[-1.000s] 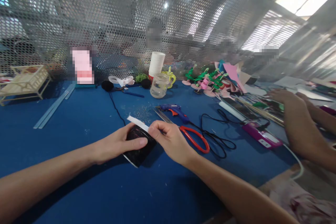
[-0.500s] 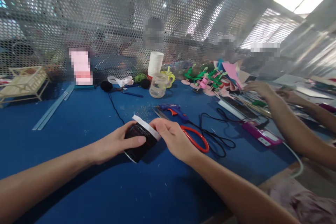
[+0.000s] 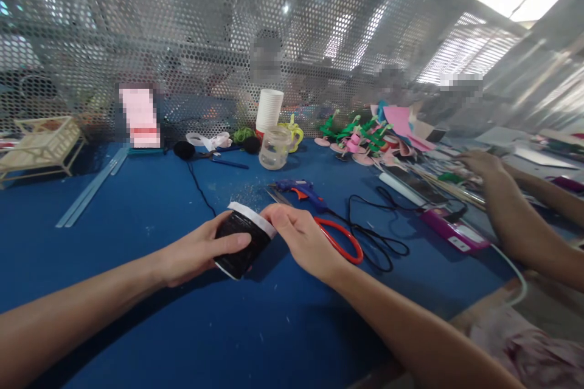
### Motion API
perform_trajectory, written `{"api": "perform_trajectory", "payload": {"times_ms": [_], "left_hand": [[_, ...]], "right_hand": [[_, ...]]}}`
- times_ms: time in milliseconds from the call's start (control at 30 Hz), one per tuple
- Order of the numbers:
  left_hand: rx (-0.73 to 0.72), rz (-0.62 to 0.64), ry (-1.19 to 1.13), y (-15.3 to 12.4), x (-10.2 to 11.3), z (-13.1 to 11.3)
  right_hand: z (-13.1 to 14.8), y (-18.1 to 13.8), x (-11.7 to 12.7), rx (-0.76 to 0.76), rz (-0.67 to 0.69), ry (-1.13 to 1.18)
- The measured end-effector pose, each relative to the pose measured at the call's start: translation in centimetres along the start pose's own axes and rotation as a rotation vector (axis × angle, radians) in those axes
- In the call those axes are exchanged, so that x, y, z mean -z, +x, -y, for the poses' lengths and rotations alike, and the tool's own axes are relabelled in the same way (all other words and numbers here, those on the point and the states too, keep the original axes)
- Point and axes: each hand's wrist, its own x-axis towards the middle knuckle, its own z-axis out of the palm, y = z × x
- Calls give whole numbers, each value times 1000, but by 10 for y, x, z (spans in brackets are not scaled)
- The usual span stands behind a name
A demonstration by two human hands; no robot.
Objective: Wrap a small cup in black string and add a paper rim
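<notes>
A black paper cup [image 3: 239, 243] lies tilted on the blue table [image 3: 137, 316]. My left hand [image 3: 196, 253] is wrapped round its left side and holds it. My right hand [image 3: 303, 240] pinches a white strip [image 3: 250, 216] that lies along the cup's upper rim. Red-handled scissors [image 3: 340, 240] lie just right of my right hand, partly hidden by it.
A blue glue gun [image 3: 301, 189] and black cables [image 3: 378, 237] lie behind the scissors. Further back stand a clear jar [image 3: 274, 149] and stacked white cups [image 3: 269, 109]. Another person's arms [image 3: 515, 219] reach in from the right near a purple device [image 3: 449, 231]. A perforated metal screen [image 3: 228, 42] closes the back.
The white strip, which stuck out loose a second ago, now lies curved round the cup's rim. The cup has turned slightly in my hands. The other person's hand has shifted.
</notes>
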Motion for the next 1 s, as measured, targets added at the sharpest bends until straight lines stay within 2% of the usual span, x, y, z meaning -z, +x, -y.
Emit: {"api": "perform_trajectory", "payload": {"times_ms": [100, 267, 500, 833, 1000], "left_hand": [[7, 22, -9, 0, 1, 1], [-34, -31, 72, -1, 0, 2], [22, 27, -73, 0, 2, 3], [19, 24, -116, 0, 3, 4], [23, 63, -121, 1, 4, 6]], "right_hand": [[2, 0, -1, -5, -18, -58], [3, 0, -1, -2, -10, -51], [-1, 0, 0, 11, -16, -64], [-3, 0, 1, 8, 1, -30], [-1, -2, 0, 23, -2, -83]]}}
